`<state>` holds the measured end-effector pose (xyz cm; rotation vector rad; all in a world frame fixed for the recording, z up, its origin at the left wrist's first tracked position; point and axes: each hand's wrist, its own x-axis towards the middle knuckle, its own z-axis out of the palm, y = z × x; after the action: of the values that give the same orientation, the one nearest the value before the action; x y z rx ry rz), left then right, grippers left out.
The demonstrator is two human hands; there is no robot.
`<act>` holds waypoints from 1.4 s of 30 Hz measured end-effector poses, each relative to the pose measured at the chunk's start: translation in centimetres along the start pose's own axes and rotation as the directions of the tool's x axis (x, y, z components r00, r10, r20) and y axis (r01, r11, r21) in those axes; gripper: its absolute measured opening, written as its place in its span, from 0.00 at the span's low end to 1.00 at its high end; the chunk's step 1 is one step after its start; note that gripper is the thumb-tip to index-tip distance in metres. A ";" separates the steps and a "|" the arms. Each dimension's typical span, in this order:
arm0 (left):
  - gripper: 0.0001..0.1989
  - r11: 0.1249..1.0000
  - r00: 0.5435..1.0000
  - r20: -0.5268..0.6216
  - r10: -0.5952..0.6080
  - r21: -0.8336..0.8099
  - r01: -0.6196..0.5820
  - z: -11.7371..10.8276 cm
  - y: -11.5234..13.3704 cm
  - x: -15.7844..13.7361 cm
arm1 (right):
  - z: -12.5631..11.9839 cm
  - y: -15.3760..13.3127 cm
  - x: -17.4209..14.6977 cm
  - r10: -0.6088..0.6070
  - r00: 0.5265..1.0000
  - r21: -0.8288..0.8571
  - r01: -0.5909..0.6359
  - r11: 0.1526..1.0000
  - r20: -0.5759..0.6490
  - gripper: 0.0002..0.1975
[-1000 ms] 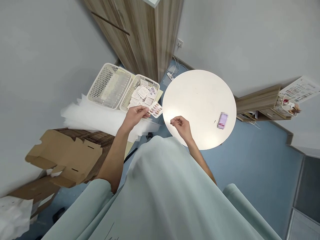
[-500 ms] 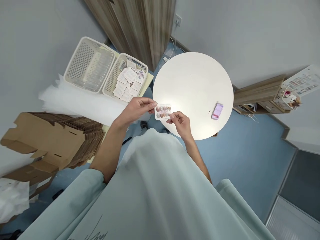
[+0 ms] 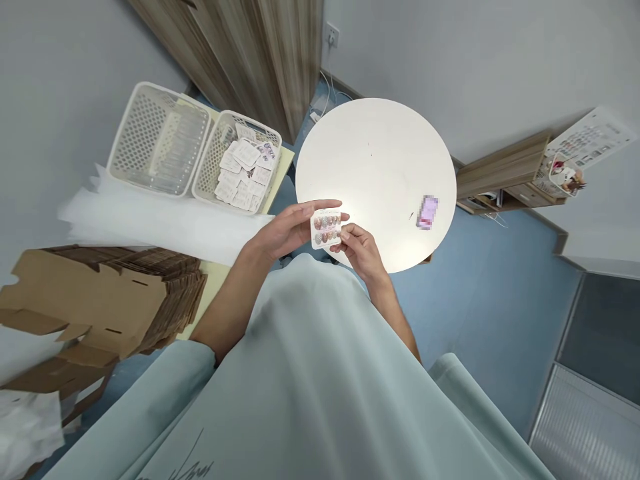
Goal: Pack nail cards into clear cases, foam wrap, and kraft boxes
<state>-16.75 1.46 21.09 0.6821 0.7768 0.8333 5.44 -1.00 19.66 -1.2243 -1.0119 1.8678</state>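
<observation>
You have one card (image 3: 325,230) of decorated nail-like pieces, in two rows, up at the near left edge of the round desk (image 3: 380,167). It sits between your two hands: your right hand (image 3: 364,252) pinches its lower right corner between thumb and fingers, while your left hand (image 3: 286,232) has its thumb at the card's left edge and its fingers stretched out behind. You can't tell whether the left grips it or only props it. One purple item (image 3: 427,212), blurred out, lies on the desk's right part. Left of the desk stand two baskets (image 3: 206,175), the one nearer the desk heaped with overlapping white cards (image 3: 245,175), too many to count.
</observation>
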 end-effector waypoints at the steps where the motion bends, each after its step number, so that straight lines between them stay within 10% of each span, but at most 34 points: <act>1: 0.41 1.000 1.000 -0.006 0.003 -0.005 -0.003 -0.1 -0.2 -0.1 | 0.1 0.0 0.0 -0.005 1.000 0.005 0.005 1.000 0.000 0.29; 12: 0.42 0.998 0.980 -0.190 0.066 0.025 -0.062 -2.6 0.1 -1.2 | 2.6 -0.2 0.7 -0.186 0.966 -0.202 0.149 0.968 -0.180 0.28; 26: 0.39 0.973 0.885 -0.427 0.183 0.210 -0.099 -2.2 -0.5 -1.4 | 6.7 0.2 1.0 -0.444 0.890 -0.692 0.253 0.676 -0.109 0.19; 34: 0.28 0.934 0.811 -0.509 0.289 0.337 -0.121 -3.5 -0.1 -1.8 | 5.5 -0.6 1.5 -0.355 0.899 -0.515 0.185 0.837 -0.255 0.20; 42: 0.25 0.940 0.833 -0.488 0.261 0.325 -0.104 -4.3 0.6 -1.7 | 4.4 -1.0 1.9 -0.084 0.963 -0.232 0.023 0.972 -0.257 0.27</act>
<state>-21.24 1.31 19.83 0.8057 1.3663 1.1208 0.83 0.06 20.84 -1.5189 -1.1181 1.5258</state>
